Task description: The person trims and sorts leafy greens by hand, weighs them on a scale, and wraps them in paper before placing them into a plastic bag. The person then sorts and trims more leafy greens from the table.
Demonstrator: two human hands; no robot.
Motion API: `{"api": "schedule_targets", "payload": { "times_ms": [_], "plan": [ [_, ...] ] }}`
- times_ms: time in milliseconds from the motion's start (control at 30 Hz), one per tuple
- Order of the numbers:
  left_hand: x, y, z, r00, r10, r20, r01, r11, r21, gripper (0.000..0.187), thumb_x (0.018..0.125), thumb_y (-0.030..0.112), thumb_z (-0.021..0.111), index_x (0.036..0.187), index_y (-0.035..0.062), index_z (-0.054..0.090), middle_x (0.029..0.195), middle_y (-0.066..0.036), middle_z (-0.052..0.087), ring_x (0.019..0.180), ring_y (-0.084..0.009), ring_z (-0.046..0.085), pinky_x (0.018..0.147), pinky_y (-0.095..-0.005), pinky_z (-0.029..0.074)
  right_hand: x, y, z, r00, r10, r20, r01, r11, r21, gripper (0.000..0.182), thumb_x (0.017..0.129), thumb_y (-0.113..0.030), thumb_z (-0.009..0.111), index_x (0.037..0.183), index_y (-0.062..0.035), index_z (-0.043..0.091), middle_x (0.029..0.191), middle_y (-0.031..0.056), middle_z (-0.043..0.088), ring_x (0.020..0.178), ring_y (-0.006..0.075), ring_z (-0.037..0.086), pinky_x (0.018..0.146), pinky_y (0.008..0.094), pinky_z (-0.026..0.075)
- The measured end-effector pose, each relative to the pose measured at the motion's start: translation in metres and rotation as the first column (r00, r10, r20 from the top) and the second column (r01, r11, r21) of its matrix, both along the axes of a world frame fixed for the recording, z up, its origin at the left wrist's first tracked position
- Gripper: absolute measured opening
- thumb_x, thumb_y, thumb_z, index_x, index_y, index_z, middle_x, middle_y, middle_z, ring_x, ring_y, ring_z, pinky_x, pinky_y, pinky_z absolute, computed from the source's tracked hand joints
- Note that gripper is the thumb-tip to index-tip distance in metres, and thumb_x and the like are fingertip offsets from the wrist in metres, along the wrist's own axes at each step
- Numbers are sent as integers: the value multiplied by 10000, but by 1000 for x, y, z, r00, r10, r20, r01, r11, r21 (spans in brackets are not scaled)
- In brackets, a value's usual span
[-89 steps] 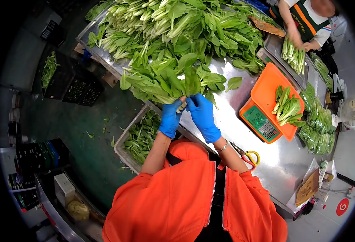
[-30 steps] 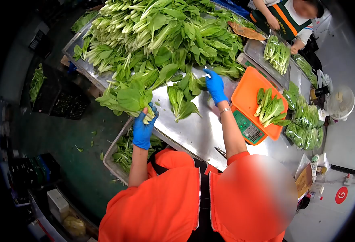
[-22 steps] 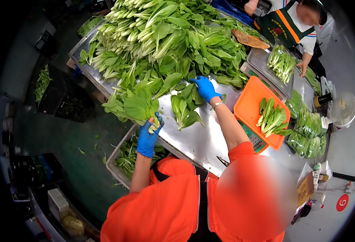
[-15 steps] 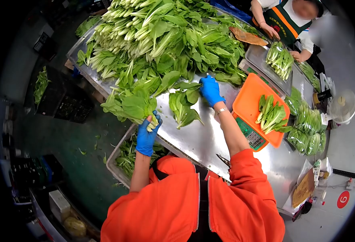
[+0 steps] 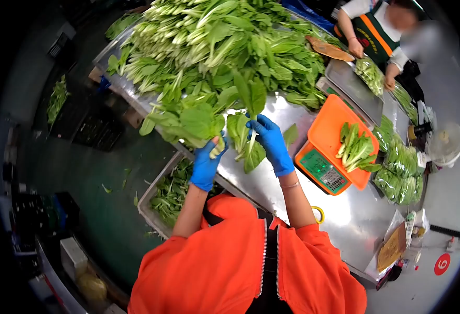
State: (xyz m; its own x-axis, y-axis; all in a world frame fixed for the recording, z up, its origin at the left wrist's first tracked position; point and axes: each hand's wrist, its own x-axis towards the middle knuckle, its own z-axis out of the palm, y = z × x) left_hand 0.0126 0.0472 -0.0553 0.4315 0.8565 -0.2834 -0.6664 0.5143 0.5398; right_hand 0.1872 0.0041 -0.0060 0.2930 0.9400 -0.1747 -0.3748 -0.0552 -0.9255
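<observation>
My left hand (image 5: 207, 163), in a blue glove, is closed round the pale stem ends of a bunch of bok choy (image 5: 191, 123), leaves pointing up and left. In my blue-gloved right hand (image 5: 271, 144), the fingers pinch a single bok choy stalk (image 5: 252, 99) whose leaf stands upright. Between the hands, loose bok choy (image 5: 238, 131) lies on the metal table (image 5: 256, 180), partly behind the right fingers. Beyond both hands rises a large heap of bok choy (image 5: 209, 47).
Right of my right hand stands an orange scale (image 5: 321, 167) with greens (image 5: 356, 149) on its tray. Wrapped bundles (image 5: 400, 180) lie farther right. A co-worker (image 5: 371, 31) handles a bagged bundle (image 5: 369, 76). A crate of leaves (image 5: 172, 201) sits below the table's left edge. Yellow-handled scissors (image 5: 319, 214) lie near my sleeve.
My right hand has moved slightly left and toward me, now lifting a stalk upright. My left hand, still holding its bunch, has shifted right, so the hands are closer.
</observation>
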Motion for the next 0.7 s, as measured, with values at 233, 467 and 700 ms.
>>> {"api": "schedule_targets", "payload": {
  "times_ms": [233, 467, 700],
  "plan": [
    [1, -9, 21, 938, 105, -329, -39, 979, 199, 351, 725, 69, 623, 1050, 10, 505, 990, -31, 548, 870, -124, 525, 765, -240, 418, -72, -3, -13, 454, -330, 828, 18, 932, 362, 261, 805, -117, 524, 1052, -31, 521, 796, 141, 554, 649, 261, 554, 554, 316, 438],
    [-9, -8, 24, 968, 117, -221, -52, 959, 280, 447, 685, 83, 678, 1082, 10, 487, 996, -34, 543, 880, -136, 523, 790, -240, 413, -91, -11, 6, 299, -22, 954, -100, 993, 55, 360, 796, -70, 486, 1153, -63, 440, 838, 144, 528, 682, 315, 542, 571, 367, 436],
    [-34, 4, 28, 983, 137, -121, -136, 991, 13, 246, 735, 83, 623, 960, 35, 537, 866, -45, 562, 780, -155, 555, 722, -269, 456, -110, -7, -12, 532, -143, 835, -173, 947, 272, 458, 778, -71, 529, 1212, -75, 385, 901, 147, 521, 699, 301, 548, 620, 343, 446]
  ]
}}
